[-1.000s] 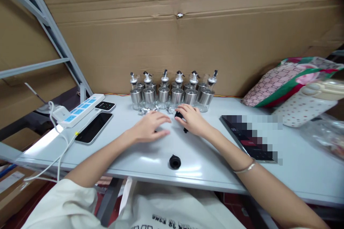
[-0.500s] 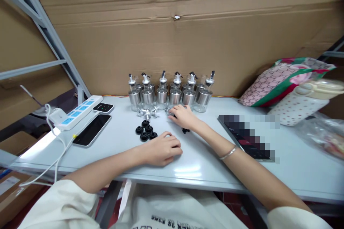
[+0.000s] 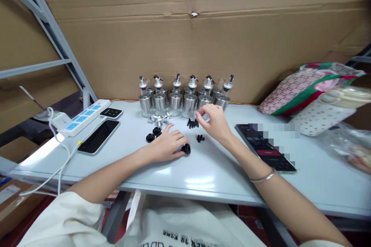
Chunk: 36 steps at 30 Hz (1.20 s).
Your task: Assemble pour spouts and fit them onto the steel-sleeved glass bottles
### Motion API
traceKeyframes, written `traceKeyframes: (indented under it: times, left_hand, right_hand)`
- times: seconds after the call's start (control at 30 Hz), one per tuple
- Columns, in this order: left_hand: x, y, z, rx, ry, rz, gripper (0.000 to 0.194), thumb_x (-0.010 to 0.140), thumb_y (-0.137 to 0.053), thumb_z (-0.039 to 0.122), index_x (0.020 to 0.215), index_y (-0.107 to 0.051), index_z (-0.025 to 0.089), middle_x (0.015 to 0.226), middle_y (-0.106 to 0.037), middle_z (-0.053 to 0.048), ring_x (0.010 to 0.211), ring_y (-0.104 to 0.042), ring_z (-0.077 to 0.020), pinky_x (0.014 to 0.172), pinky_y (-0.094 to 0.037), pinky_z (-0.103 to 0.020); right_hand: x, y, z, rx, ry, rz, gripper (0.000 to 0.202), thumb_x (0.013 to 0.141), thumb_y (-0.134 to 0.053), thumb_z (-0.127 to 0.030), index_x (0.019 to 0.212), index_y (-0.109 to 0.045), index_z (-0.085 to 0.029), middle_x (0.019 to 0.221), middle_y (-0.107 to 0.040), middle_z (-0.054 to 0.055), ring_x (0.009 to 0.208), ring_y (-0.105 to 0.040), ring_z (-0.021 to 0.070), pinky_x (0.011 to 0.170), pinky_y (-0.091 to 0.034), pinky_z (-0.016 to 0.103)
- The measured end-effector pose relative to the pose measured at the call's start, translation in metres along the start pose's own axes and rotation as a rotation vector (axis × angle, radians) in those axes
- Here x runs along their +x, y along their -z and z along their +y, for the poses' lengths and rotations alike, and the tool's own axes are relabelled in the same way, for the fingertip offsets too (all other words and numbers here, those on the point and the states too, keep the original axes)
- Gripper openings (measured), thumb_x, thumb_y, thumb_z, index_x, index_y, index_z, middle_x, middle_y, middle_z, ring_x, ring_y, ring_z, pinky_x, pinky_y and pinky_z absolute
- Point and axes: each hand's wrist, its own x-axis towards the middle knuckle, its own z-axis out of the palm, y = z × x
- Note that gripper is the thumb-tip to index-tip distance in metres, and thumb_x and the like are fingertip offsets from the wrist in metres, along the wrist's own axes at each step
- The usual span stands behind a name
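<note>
Between the thumb and fingers of my left hand (image 3: pixel 169 146) is a black rubber stopper (image 3: pixel 186 149), held just above or on the table. More black stoppers (image 3: pixel 150 137) lie beside that hand, partly covered by it. My right hand (image 3: pixel 213 122) is pinched closed over the small black flip caps (image 3: pixel 193 123); what its fingertips hold, if anything, I cannot make out. Small black plugs (image 3: pixel 200 138) sit in a little group below it. Silver pour spouts (image 3: pixel 159 119) are piled left of the caps. Behind stand glass-and-steel oil bottles (image 3: pixel 175 102), the front row topped with spouts.
At left lie a phone (image 3: pixel 99 136), a power strip (image 3: pixel 87 117) with cables and a small black-and-white device (image 3: pixel 111 113). A tablet-like screen (image 3: pixel 262 148), partly blurred, is at right, near a dotted bottle (image 3: pixel 321 112) and a pink bag (image 3: pixel 298 88). Cardboard (image 3: pixel 191 46) walls the back.
My left hand has shifted slightly up and left, and a black stopper now shows in its fingers. My right hand has moved right, off the flip caps, uncovering them and the plugs.
</note>
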Motion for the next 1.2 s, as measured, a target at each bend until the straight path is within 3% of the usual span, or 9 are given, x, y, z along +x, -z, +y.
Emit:
traceKeyframes:
  times: [0.17,0.33,0.57,0.87,1.0,1.1,1.2]
  left_hand:
    - [0.000,0.007,0.003,-0.043,-0.011,0.102,0.024,0.087,-0.047,0.021,0.109,-0.055,0.019,0.099,-0.064,-0.004,0.095,-0.058,-0.0172,0.109,-0.019,-0.049]
    - [-0.003,0.020,-0.013,0.104,0.107,0.212,0.033,0.084,-0.044,0.019,0.115,-0.053,0.016,0.100,-0.063,-0.007,0.096,-0.057,-0.0205,0.102,-0.027,-0.047]
    - [-0.004,0.017,-0.024,0.260,0.205,0.075,0.016,0.076,-0.047,0.017,0.085,-0.061,0.016,0.091,-0.062,-0.008,0.092,-0.055,-0.0242,0.096,-0.030,-0.050]
    - [-0.005,0.011,-0.023,0.157,0.234,0.035,0.020,0.086,-0.048,0.028,0.096,-0.061,0.017,0.094,-0.062,-0.006,0.094,-0.055,-0.0225,0.093,-0.031,-0.046]
    - [-0.004,0.011,-0.023,0.134,0.269,0.184,0.021,0.089,-0.049,0.033,0.099,-0.057,0.016,0.102,-0.063,-0.007,0.099,-0.056,-0.0221,0.096,-0.031,-0.044]
    - [-0.003,0.014,-0.022,0.105,0.257,0.363,0.021,0.090,-0.050,0.034,0.101,-0.054,0.016,0.101,-0.065,-0.006,0.095,-0.058,-0.0202,0.094,-0.034,-0.040]
    - [-0.003,0.015,-0.019,0.110,0.187,0.512,0.022,0.090,-0.050,0.033,0.106,-0.051,0.017,0.099,-0.067,-0.005,0.090,-0.060,-0.0185,0.093,-0.036,-0.039]
  right_hand:
    - [-0.003,0.009,0.004,0.069,-0.056,0.166,0.017,0.084,-0.049,-0.025,0.067,-0.045,-0.021,0.066,-0.057,0.000,0.069,-0.054,0.0172,0.074,-0.034,0.031]
    - [-0.004,0.009,-0.002,0.038,-0.046,0.100,0.017,0.084,-0.047,-0.026,0.068,-0.045,-0.021,0.067,-0.058,0.000,0.070,-0.055,0.0170,0.084,-0.032,0.035]
    - [-0.007,0.012,-0.017,0.011,-0.043,-0.027,0.020,0.087,-0.042,-0.028,0.069,-0.047,-0.021,0.071,-0.061,0.001,0.071,-0.055,0.0168,0.090,-0.030,0.035]
    - [-0.008,0.012,-0.020,0.101,-0.036,-0.002,0.021,0.087,-0.045,-0.028,0.068,-0.049,-0.021,0.069,-0.060,0.001,0.070,-0.054,0.0157,0.091,-0.031,0.036]
    - [-0.007,0.011,-0.024,0.347,-0.207,0.019,0.022,0.083,-0.051,-0.032,0.065,-0.054,-0.020,0.066,-0.061,0.001,0.069,-0.055,0.0166,0.084,-0.037,0.035]
    - [-0.005,0.010,-0.026,0.723,-0.456,-0.037,0.026,0.078,-0.059,-0.041,0.064,-0.059,-0.020,0.066,-0.062,0.002,0.068,-0.055,0.0166,0.074,-0.042,0.032]
    - [-0.004,0.009,-0.028,1.144,-0.678,-0.145,0.026,0.069,-0.069,-0.044,0.066,-0.064,-0.018,0.070,-0.065,0.003,0.070,-0.059,0.0159,0.078,-0.045,0.032]
